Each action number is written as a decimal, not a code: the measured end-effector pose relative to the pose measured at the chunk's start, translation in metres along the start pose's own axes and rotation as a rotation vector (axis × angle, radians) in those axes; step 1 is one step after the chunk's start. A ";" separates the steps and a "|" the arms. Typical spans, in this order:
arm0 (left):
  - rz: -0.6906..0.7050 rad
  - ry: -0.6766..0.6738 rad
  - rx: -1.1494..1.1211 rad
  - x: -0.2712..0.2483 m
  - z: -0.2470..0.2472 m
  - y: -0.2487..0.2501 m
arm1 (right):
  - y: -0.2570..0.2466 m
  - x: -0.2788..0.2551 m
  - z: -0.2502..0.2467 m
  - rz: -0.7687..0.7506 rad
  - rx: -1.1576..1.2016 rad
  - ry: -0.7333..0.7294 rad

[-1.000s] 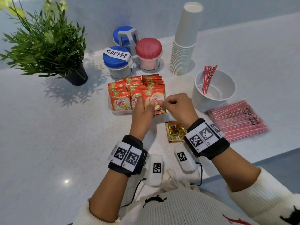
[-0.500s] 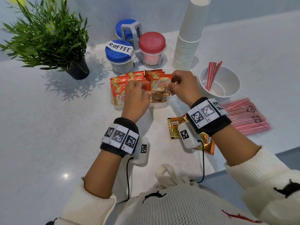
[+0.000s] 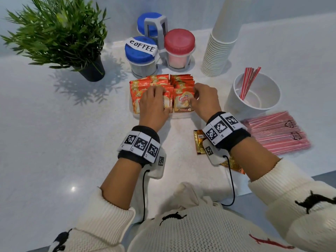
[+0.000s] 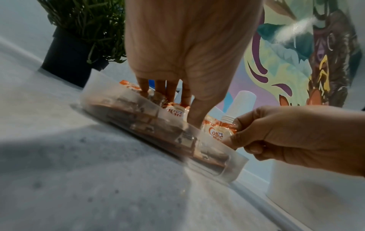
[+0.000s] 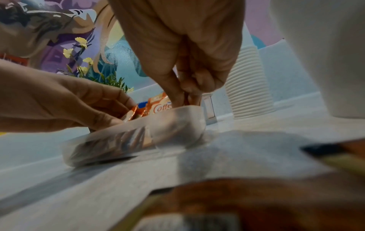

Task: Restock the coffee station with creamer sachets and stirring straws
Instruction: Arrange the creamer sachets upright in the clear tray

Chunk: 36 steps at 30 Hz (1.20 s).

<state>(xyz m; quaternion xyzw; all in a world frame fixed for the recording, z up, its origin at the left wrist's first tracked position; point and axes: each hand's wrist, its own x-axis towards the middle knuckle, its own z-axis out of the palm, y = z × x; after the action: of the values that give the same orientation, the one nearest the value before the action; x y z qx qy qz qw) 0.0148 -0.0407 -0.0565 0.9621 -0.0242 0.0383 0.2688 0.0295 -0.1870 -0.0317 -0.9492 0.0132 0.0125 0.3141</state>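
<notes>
Risk: the near-row Coffee-mate sachets [image 3: 183, 101] stand on edge in a shallow clear tray [image 4: 233, 165], so a clumsy tuck w/ the right hand [image 3: 206, 100] could tip them over the near wall or slide the tray. Right hand pinches the front sachet, thumb & fingers curled on it. Left hand [image 3: 154, 104] just left of it, fingers fairly straight, pressing down on the neighbouring stack. Straws bundle [image 3: 276, 131] lies to the right, untouched; a few stirrers [image 3: 249, 79] lean in the white cup [image 3: 261, 104] farther back
</notes>
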 end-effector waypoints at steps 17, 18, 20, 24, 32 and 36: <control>0.025 -0.001 0.012 -0.003 0.000 0.001 | 0.007 0.000 0.014 -0.177 -0.225 -0.265; 0.030 -0.005 0.018 -0.003 -0.001 0.001 | 0.006 -0.001 0.010 -0.175 -0.204 -0.270; 0.035 -0.011 0.028 -0.005 -0.003 0.003 | 0.003 -0.004 -0.003 -0.155 -0.142 -0.246; 0.087 0.030 -0.027 -0.011 -0.010 0.016 | 0.005 -0.015 -0.034 -0.119 -0.057 -0.183; 0.212 -0.222 -0.230 -0.024 0.000 0.058 | 0.039 -0.054 -0.065 -0.031 -0.122 -0.368; 0.159 -0.452 -0.138 -0.031 0.017 0.068 | 0.060 -0.070 -0.062 0.048 -0.217 -0.333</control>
<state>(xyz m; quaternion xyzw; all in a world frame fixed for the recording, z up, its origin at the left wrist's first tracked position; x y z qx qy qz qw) -0.0201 -0.1069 -0.0385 0.9206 -0.1618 -0.1587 0.3178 -0.0418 -0.2711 -0.0149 -0.9617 -0.0179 0.1783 0.2074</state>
